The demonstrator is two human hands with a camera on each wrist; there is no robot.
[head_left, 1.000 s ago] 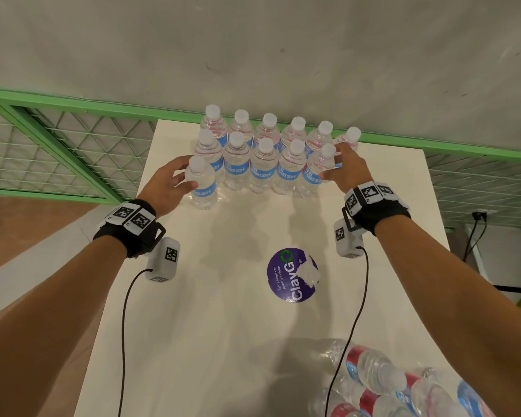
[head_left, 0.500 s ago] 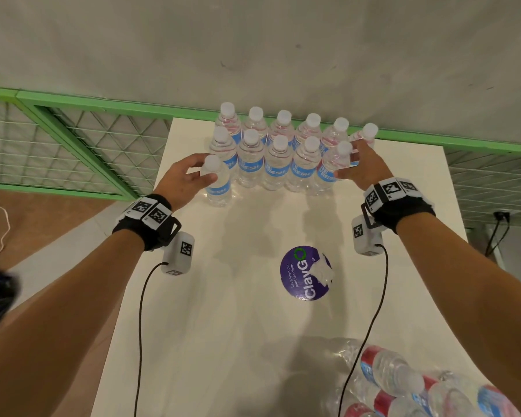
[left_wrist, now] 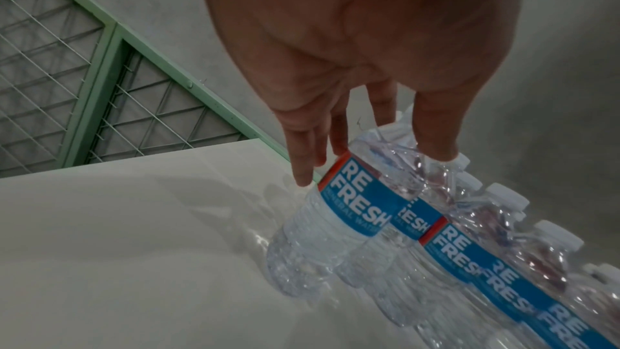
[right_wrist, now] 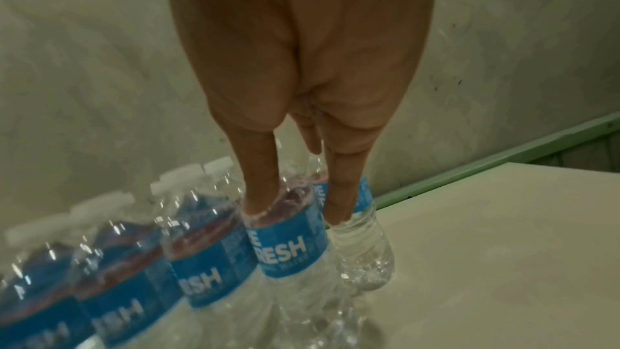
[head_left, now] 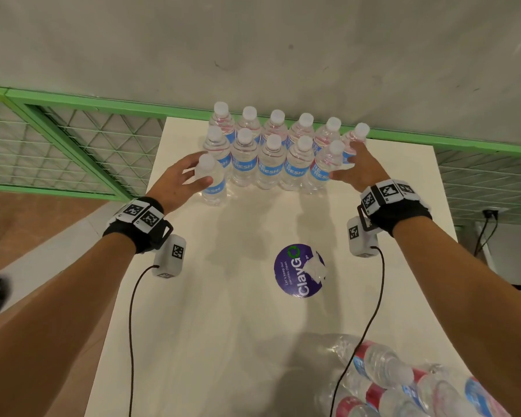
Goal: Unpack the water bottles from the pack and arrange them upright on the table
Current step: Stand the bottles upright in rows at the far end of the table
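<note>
**Twelve bottles up, pack not yet empty**

Twelve bottles (head_left: pixel 271 152) stand upright on the table (head_left: pixel 223 326), beyond the sticker (head_left: pixel 298 270). The left hand (head_left: pixel 178 182) loosely cups the nearest-left one; the right hand (head_left: pixel 355 170) rests straight fingers against the row's right end. Nearer than the sticker, the pack (head_left: pixel 403 383) holds more lying flat.

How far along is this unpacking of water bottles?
Done: twelve clear plastic blue-labelled bottles stand upright along the white table's far edge. In hand: the left hand loosely touches the twelfth; the right hand steadies the row's end. Left: bottles lying in the torn plastic pack.
</note>
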